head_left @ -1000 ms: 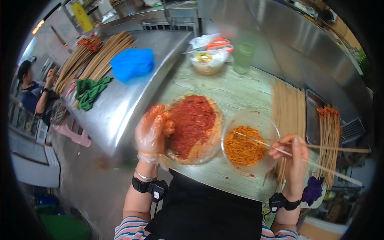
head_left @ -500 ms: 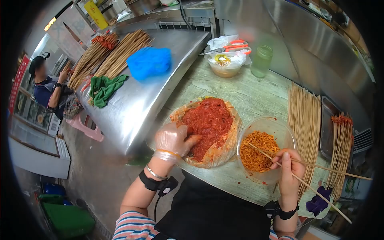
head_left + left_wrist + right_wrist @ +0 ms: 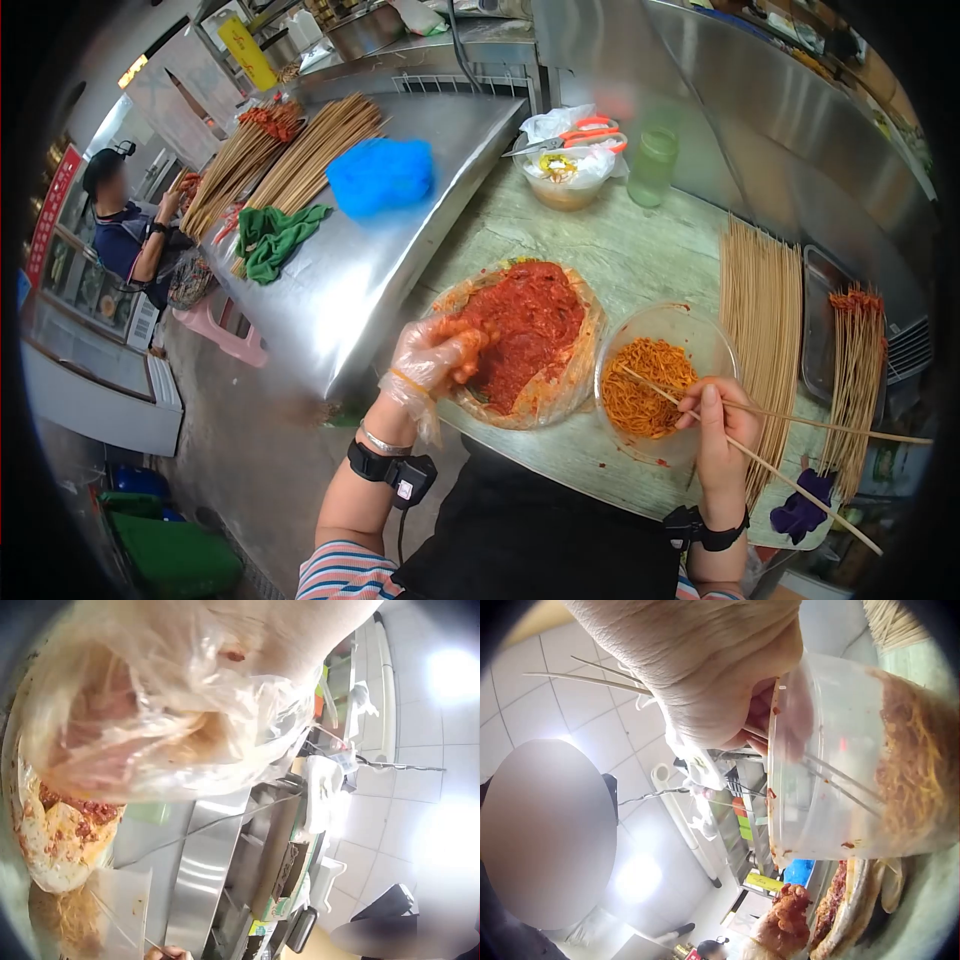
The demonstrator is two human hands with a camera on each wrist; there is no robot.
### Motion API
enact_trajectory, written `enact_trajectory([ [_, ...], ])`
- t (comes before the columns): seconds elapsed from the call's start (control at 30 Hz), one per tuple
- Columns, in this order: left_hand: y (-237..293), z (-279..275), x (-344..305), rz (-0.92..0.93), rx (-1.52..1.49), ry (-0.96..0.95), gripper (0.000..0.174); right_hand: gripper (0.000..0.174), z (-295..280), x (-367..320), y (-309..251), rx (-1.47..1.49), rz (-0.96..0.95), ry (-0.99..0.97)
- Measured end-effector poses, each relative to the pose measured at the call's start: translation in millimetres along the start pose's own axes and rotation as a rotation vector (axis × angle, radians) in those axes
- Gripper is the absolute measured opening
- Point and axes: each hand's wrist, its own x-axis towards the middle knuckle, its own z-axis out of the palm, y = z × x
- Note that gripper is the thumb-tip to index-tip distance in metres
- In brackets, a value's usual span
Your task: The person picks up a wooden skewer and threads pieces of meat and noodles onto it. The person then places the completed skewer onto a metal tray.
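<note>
My left hand, in a clear plastic glove smeared red, is at the left rim of a plastic-lined bowl. Its fingers curl inward over the red minced mixture that fills the bowl. In the right wrist view those fingers are thickly coated in red. My bare right hand holds a pair of long wooden chopsticks. Their tips reach into orange noodle-like strands inside a clear plastic tub. The hand rests close over the tub's right rim.
Bare skewers lie right of the tub, beside a metal tray and red-tipped skewers. Scissors lie on a wrapped bowl near a green glass. More skewers, a blue bag and another person are left.
My left hand dipped from above the bowl's left side into the red mixture, then drew back to the left rim with fingers curled. The chopsticks shifted slightly within the strands. My head view turned.
</note>
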Motion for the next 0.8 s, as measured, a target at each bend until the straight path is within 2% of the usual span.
enact_trajectory([
  [0.03, -4, 1, 0, 0.033, -0.127, -0.036, 0.020, 0.022, 0, 0, 0, 0.004, -0.002, 0.001],
  [0.13, -8, 17, -1, 0.056, -0.227, -0.027, 0.021, 0.022, -2, -1, 1, 0.005, 0.006, -0.002],
  [0.17, -15, 14, 3, 0.066, -0.267, -0.085, 0.020, 0.022, -2, -1, 1, 0.006, 0.006, -0.004],
  [0.27, -24, 13, 2, 0.113, -0.274, -0.161, 0.021, 0.022, -3, -1, 0, 0.007, 0.010, -0.014],
  [0.37, -26, 20, 0, 0.117, -0.258, -0.125, 0.020, 0.024, -3, -1, -2, 0.024, 0.034, -0.019],
  [0.47, -31, 31, 0, 0.210, -0.263, -0.089, 0.028, 0.025, -6, -1, -6, 0.091, 0.067, -0.013],
  [0.57, -39, 34, 4, 0.289, -0.116, 0.020, 0.028, 0.026, -20, -1, -16, 0.152, 0.070, 0.030],
  [0.67, -35, 37, -1, 0.203, -0.032, 0.014, 0.030, 0.026, -35, 2, -32, 0.128, 0.072, 0.088],
  [0.73, -40, 34, 7, 0.526, 0.438, 0.029, 0.028, 0.026, -40, 7, -35, 0.074, 0.086, 0.077],
  [0.8, -49, 37, 10, 0.553, 0.366, 0.025, 0.026, 0.027, -40, 10, -33, 0.039, 0.101, 0.027],
])
